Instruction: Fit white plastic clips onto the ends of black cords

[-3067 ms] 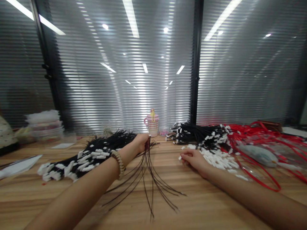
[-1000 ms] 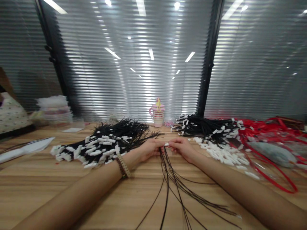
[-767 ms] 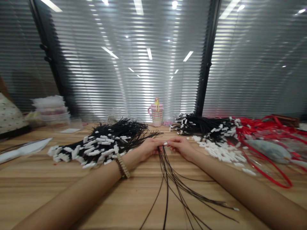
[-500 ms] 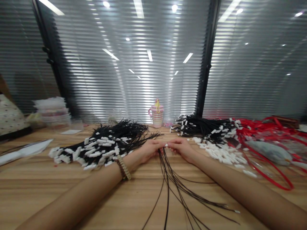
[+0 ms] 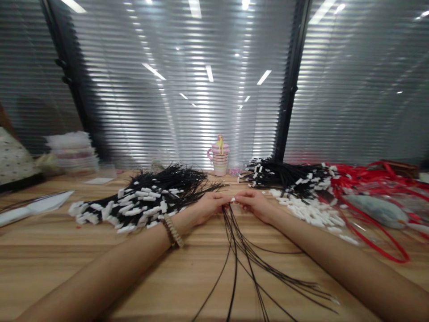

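Several thin black cords (image 5: 235, 241) hang from the fingers of my left hand (image 5: 210, 207), which is closed on them near their upper ends. Their lower ends fan out over the wooden table toward me. My right hand (image 5: 254, 205) pinches a small white plastic piece (image 5: 233, 200) at the cord ends, between the two hands. Whether a cord sits inside the white piece is too small to tell. Close to my left hand lies a pile of black cords with white end pieces (image 5: 144, 201). Beside my right forearm is a heap of loose white pieces (image 5: 311, 212).
A second bundle of black cords (image 5: 284, 175) lies at the back right, next to red ribbons (image 5: 365, 179) and a grey-blue pouch (image 5: 377, 209). A striped mug (image 5: 220, 162) stands at the back centre. Stacked clear boxes (image 5: 74, 154) and a white sheet (image 5: 36, 208) are at left.
My right fingers have shifted slightly around the white piece, which stays between my hands. The hanging cords have swayed a little. The whole view has tilted slightly.
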Tool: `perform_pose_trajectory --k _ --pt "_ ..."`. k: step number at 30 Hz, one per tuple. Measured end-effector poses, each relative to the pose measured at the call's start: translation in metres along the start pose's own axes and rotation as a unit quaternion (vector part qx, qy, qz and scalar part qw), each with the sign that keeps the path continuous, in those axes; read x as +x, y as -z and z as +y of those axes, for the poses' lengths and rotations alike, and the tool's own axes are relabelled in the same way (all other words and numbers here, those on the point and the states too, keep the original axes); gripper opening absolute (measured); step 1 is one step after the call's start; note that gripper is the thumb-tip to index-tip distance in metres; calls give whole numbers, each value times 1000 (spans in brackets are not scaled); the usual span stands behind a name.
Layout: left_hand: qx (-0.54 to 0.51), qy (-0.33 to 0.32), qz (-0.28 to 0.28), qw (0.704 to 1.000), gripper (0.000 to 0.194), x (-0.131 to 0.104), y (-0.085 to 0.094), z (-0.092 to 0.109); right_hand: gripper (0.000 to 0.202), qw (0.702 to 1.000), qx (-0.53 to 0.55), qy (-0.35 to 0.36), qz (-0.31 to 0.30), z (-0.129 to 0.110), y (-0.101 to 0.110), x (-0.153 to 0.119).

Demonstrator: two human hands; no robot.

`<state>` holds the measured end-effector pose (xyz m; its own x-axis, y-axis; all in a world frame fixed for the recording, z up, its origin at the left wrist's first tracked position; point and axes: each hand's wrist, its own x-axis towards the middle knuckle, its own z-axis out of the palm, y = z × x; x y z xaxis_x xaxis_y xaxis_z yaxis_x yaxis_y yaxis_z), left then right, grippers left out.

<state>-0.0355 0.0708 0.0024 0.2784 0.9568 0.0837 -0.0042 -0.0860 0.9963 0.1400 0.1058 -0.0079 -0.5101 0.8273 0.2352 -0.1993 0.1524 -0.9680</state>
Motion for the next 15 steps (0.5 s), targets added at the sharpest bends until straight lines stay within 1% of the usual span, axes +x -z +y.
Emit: perform_pose_trajectory --k 5,8,13,15 --pt "6 -10 16 1000 31 -1 -1 1 20 998 51 -35 -24 -5 3 -2" --pt "7 -7 20 1000 30 0 -1 1 16 997 57 -49 -30 -6 4 -2" --pt "9 -5 32 999 25 1 -1 1 11 998 46 -37 -7 -1 5 2" --pt "9 -9 32 999 24 1 -2 1 9 999 31 -29 -9 1 4 3"
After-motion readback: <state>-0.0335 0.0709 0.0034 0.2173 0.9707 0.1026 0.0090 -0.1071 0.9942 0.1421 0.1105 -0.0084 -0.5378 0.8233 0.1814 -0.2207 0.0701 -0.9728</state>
